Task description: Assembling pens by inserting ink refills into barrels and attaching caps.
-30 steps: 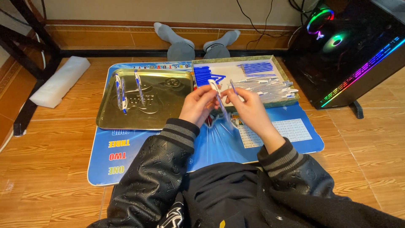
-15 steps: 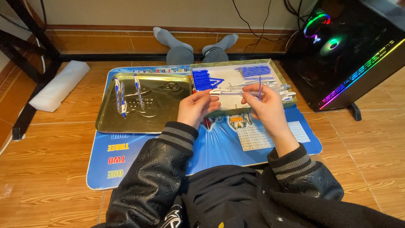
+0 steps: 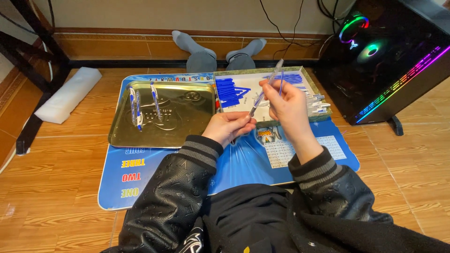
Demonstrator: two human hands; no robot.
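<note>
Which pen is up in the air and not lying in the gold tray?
The clear pen held between both hands; the other pens lie flat in the gold tray.

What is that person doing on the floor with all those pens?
A person sits on the floor and holds a clear pen barrel up between both hands. The left hand grips its lower end and the right hand holds it higher up, along with a thin blue refill. In front lies a gold metal tray with a few finished pens in it. Beside it, a shallow box holds blue refills and clear pen parts. Everything rests on a blue mat.
</note>
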